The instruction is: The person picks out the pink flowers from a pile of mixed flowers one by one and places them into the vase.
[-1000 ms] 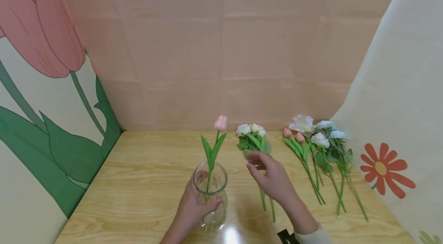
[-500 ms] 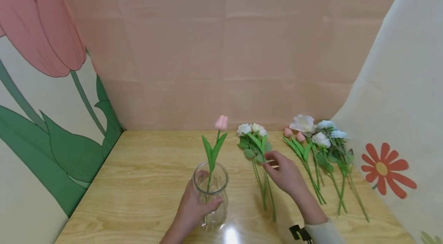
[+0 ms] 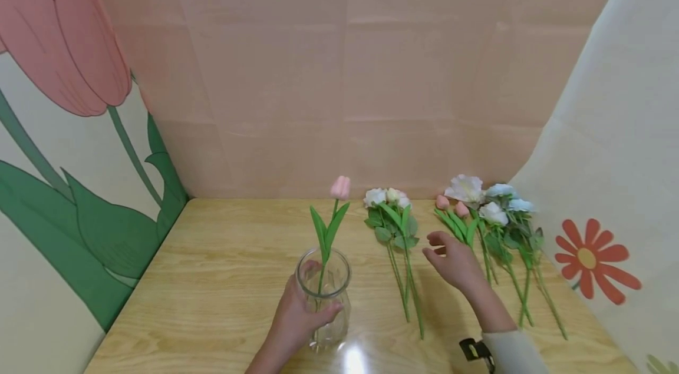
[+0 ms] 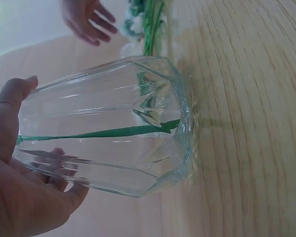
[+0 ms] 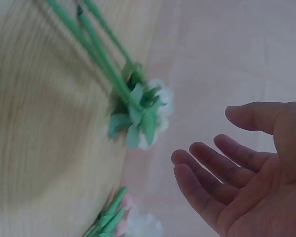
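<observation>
My left hand (image 3: 299,315) grips a clear glass vase (image 3: 339,333) around its side, thumb in front. In the left wrist view the faceted vase (image 4: 103,118) has its base at the wooden tabletop. One pink tulip (image 3: 340,188) stands in it, its green stem (image 4: 103,133) showing through the glass. My right hand (image 3: 456,265) hovers above the table between two groups of flowers, holding nothing. Its fingers (image 5: 232,170) are spread and slightly bent in the right wrist view. Left of that hand lies a small bunch of white flowers (image 3: 389,198) with green leaves and long stems.
On the right lie two pink tulips (image 3: 461,209), a large white flower (image 3: 464,189), a white rose (image 3: 493,214) and pale blue flowers (image 3: 501,190). A pink backdrop (image 3: 339,97) closes the table's back; printed cloths hang at both sides.
My right hand has moved right, away from the vase, past the white bunch to near the tulips lying on the right. The left hand and vase have stayed in place.
</observation>
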Demonstrator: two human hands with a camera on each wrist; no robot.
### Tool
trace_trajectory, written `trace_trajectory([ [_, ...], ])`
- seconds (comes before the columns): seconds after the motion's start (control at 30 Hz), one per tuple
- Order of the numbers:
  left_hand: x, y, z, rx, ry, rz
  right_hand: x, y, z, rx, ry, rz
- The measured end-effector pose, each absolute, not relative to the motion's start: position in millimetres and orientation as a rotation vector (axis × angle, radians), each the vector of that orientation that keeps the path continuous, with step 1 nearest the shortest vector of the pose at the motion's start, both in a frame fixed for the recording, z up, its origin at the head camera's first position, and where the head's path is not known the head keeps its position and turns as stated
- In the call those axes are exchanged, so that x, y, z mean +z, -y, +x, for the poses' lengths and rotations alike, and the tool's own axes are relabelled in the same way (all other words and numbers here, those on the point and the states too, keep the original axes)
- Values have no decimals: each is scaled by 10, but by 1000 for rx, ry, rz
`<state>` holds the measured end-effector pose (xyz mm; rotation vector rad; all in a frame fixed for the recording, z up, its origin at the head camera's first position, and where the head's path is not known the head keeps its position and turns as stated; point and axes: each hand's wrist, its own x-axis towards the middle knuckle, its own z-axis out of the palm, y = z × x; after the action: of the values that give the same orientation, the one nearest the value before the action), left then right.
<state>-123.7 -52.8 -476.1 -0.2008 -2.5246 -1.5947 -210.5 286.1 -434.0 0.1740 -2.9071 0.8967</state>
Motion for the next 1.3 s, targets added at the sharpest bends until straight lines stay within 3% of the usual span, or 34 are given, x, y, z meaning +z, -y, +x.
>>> trace_trajectory([
  [1.3, -4778, 533, -1244, -1578, 2526, -219, -4779, -3777, -2505, 743, 3079, -235],
])
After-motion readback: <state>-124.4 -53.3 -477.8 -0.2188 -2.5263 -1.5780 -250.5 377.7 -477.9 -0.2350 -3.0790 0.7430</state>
